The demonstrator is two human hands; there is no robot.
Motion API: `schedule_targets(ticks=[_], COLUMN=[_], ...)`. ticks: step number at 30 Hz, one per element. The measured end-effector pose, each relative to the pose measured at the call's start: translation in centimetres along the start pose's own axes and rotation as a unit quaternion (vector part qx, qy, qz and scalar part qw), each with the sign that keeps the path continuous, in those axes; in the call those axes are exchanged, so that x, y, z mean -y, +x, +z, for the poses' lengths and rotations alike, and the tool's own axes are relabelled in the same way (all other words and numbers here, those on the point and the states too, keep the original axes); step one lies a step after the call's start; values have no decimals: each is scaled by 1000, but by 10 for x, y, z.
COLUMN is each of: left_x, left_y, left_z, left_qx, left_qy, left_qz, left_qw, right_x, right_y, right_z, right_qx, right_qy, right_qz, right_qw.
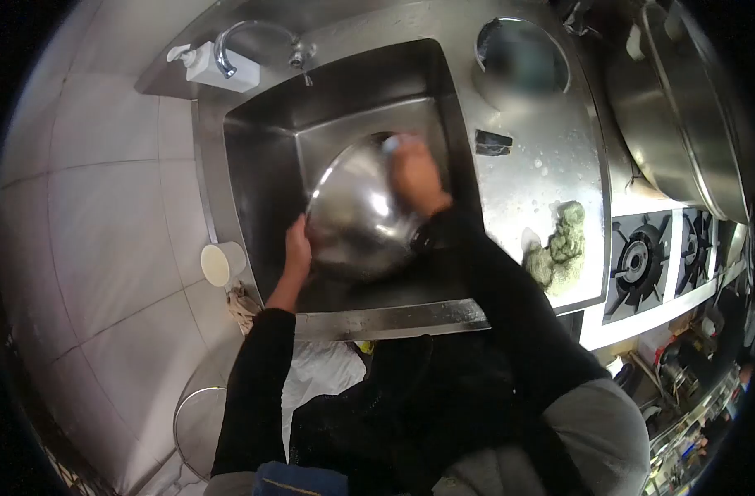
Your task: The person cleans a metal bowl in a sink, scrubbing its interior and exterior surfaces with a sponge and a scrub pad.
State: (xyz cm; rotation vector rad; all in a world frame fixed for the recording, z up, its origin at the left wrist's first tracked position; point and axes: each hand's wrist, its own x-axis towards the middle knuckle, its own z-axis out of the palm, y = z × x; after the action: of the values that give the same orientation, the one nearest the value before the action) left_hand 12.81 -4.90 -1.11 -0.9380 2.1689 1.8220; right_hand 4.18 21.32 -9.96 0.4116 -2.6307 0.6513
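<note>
A large round steel bowl lies tilted in the deep sink, its shiny rounded surface facing up. At the bowl's left rim is my left hand, its fingers closed on the edge. My right hand, blurred by motion, lies over the bowl's upper right part. Its fingers are closed round something small and pale, too smeared to make out. A dark band circles my right wrist.
The faucet arches over the sink's back left corner beside a white soap bottle. On the right counter are a round container, a dark block and a greenish cloth. A cup stands left; stove burners lie right.
</note>
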Motion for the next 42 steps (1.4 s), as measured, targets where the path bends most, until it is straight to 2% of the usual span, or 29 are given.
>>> schedule_targets(ticks=[2, 5, 6, 7, 8, 9, 10, 11, 12, 13, 16, 18, 20, 21, 22, 23, 24, 26, 28, 29, 30, 32, 34, 35, 36, 38, 39, 40, 42], left_x=[-38, -45, -46, -44, -42, -15, -59, -59, -54, -43, -28, -48, -37, -32, -30, -47, -42, -32, -25, -25, -26, -29, -24, 3, -46, -1, -28, -31, -30], left_y=[22, 22, 20, 15, 10, 25, -9, -6, -2, 3, 2, -21, -15, -13, -11, -21, -20, -8, -7, -12, -14, -18, -5, 18, -10, 15, -9, -14, -20], left_z=[14, 23, 23, 20, 19, 20, 37, 36, 35, 35, 32, 29, 25, 31, 37, 40, 38, 26, 22, 22, 24, 19, 23, 18, 26, 15, 20, 21, 21], left_qx=[31, -26, -30, -7, 16, -23, -3, 15, 33, 35, -28, 54, 46, 27, 8, -5, -1, 55, 46, 57, 65, 47, 16, -15, 17, -1, 77, 63, 50], left_qy=[91, 239, 241, 198, 153, 181, 175, 123, 70, 66, 11, -17, 25, 69, 111, 173, 172, 80, 122, 100, 74, 159, 221, 302, 280, 113, 29, 72, 115], left_qz=[48, 76, 75, 38, 3, 60, 53, 11, -33, -30, 37, -22, -32, 64, 155, 141, 135, 29, 52, 78, 105, 126, 88, 304, 31, 70, 48, 67, 86], left_qw=[994, 968, 967, 980, 988, 981, 983, 992, 996, 997, 999, 998, 998, 995, 982, 975, 976, 995, 990, 990, 990, 978, 971, 903, 959, 991, 995, 993, 988], right_x=[92, 92, 71, 47, 34, 18, 8, 39, 68, 96, 106, 66, -1, 5, 18, 38, 72, 97, 70, 50, 15, -27, 43, 79, 120, 121, 103, 74, 8], right_y=[10, 11, 24, 38, 37, 39, 44, 50, 36, 24, 14, 41, 63, 66, 65, 56, 40, 31, 37, 58, 66, 61, 44, 37, 23, 17, 23, 31, 55], right_z=[-65, -83, -88, -93, -79, -56, -45, -68, -71, -65, -93, -96, -68, -58, -48, -44, -54, -64, -75, -86, -62, -5, -40, -60, -40, -75, -95, -100, -89], right_qx=[23, 15, 98, 181, 184, 161, 134, 133, 68, -21, 73, 167, 203, 199, 184, 166, 9, 5, 42, 169, 120, 233, 72, -8, -42, 6, 11, 32, 144], right_qy=[165, 229, 285, 325, 328, 276, 221, 225, 176, 220, 278, 337, 306, 306, 205, 93, 100, 163, 251, 301, 216, 126, 143, 131, 164, 262, 328, 273, 318], right_qz=[34, 1, 212, 411, 409, 431, 451, 376, 204, 120, -62, 284, 445, 440, 261, 71, -43, -7, -68, 178, 305, 226, 71, -8, 25, -59, -31, -9, 344], right_qw=[986, 973, 930, 832, 831, 844, 854, 889, 961, 968, 956, 882, 817, 820, 925, 979, 994, 987, 965, 922, 920, 937, 985, 991, 985, 963, 944, 961, 872])
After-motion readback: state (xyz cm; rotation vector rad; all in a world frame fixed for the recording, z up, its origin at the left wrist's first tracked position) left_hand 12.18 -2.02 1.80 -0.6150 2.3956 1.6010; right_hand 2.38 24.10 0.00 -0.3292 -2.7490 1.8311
